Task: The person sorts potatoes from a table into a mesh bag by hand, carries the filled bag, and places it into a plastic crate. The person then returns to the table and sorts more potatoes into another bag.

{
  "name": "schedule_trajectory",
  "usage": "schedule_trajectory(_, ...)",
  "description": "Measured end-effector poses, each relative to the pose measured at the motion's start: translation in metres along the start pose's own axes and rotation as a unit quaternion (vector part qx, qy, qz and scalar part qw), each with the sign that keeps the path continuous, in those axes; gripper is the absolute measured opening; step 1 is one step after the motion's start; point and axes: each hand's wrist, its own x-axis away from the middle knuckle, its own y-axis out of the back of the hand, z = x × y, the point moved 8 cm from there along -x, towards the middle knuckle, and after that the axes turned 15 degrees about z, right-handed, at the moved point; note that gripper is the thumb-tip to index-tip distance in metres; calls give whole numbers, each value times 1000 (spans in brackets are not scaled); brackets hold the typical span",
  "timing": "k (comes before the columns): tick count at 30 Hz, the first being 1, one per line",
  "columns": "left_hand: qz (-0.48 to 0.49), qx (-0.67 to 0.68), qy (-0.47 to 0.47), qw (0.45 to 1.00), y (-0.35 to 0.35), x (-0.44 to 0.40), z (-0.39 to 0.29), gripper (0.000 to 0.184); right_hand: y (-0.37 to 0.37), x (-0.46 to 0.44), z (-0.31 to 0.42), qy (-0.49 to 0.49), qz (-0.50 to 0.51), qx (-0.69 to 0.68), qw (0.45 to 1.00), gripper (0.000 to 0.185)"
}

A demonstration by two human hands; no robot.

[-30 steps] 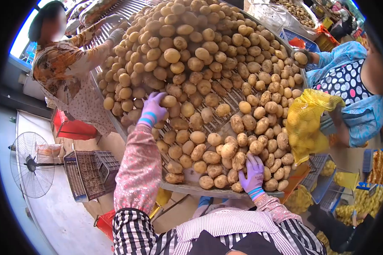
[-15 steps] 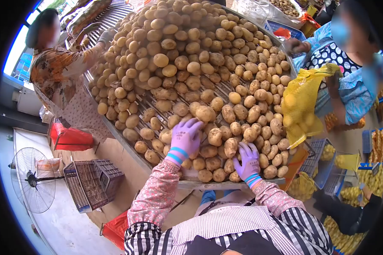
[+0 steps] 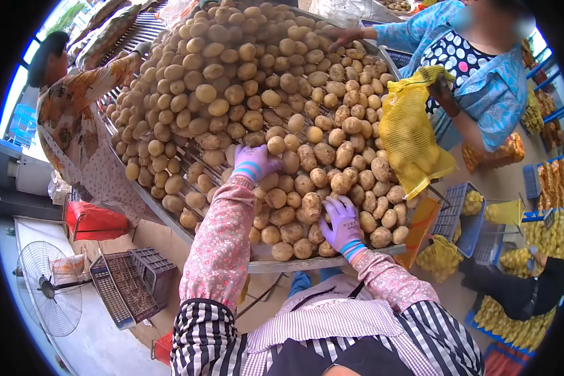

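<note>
Potatoes (image 3: 282, 215), brown and partly soil-covered, are heaped on a slatted metal table (image 3: 276, 266) in front of me. My left hand (image 3: 255, 163), in a purple glove, reaches into the middle of the heap. Its fingers are apart, with a potato (image 3: 276, 145) just beside them; some fingertips are hidden among the potatoes. Lower right, my right hand (image 3: 341, 220), gloved alike, lies with fingers spread over potatoes near the table's front edge. A knobbly potato (image 3: 311, 205) is just left of it.
At right, a co-worker (image 3: 482, 75) holds a yellow mesh bag (image 3: 412, 131) of potatoes by its top and reaches to the heap. Another person (image 3: 75, 119) works at left. Plastic crates (image 3: 131, 282), a fan (image 3: 47, 287) and filled mesh bags (image 3: 442, 257) stand around.
My left hand has moved forward and left, deeper into the heap. The right hand stays low at the front. The co-worker at right has stretched an arm over the potatoes. The view has shifted.
</note>
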Motion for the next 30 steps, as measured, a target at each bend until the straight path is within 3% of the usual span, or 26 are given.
schedule_trajectory(4, 16, 57, -42, 997, -24, 7, -16, 73, 2, 0, 0, 3, 1, -4, 1000, 44)
schedule_trajectory(6, -9, 236, -136, 962, -23, 22, -17, 67, 2, -1, 0, 7, 0, -1, 1000, 44)
schedule_trajectory(7, -7, 237, -135, 962, -31, 32, -17, 67, 3, 0, 0, 5, -5, -3, 1000, 44)
schedule_trajectory(9, -91, 453, -299, 835, -24, 69, -23, 57, 2, 1, 1, 10, -14, -8, 1000, 44)
schedule_trajectory(10, -92, 455, -298, 834, -28, 84, -21, 57, 2, 1, 2, 12, -13, -6, 1000, 44)
schedule_trajectory(12, -163, 664, -312, 659, -34, 119, 11, 56, 3, 0, 3, 9, -16, -2, 1000, 42)
schedule_trajectory(14, -149, 826, -310, 447, -67, 138, 39, 61, -1, 1, 4, 24, -8, 1, 1000, 45)
schedule_trajectory(15, -163, 848, -283, 417, -81, 152, 51, 62, 4, 4, 5, 40, -55, -62, 996, 47)
schedule_trajectory(16, -172, 848, -283, 414, -93, 163, 58, 62, 16, 3, 11, 57, -102, -124, 985, 50)
schedule_trajectory(18, -170, 867, -189, 429, -142, 176, 71, 60, 27, -1, 50, 116, -106, -68, 985, 55)
schedule_trajectory(20, -156, 864, -148, 455, -182, 188, 66, 56, 14, -23, 104, 179, 2, -84, 980, 61)
schedule_trajectory(21, -140, 836, -107, 520, -196, 195, 63, 53, 0, -34, 118, 173, 46, -58, 982, 65)
schedule_trajectory(23, -174, 796, -124, 566, -211, 201, 56, 43, -27, -50, 141, 135, 155, 29, 978, 76)
schedule_trajectory(24, -192, 771, -123, 595, -207, 207, 53, 41, -25, -54, 146, 142, 153, 34, 977, 76)
schedule_trajectory(26, -194, 770, -96, 601, -207, 214, 48, 39, -39, -62, 146, 120, 252, 123, 952, 79)
schedule_trajectory(29, -205, 689, -95, 689, -204, 216, 43, 44, -36, -79, 138, 135, 256, 112, 951, 75)
schedule_trajectory(30, -212, 690, -95, 685, -203, 216, 43, 44, -35, -85, 135, 133, 261, 90, 952, 72)
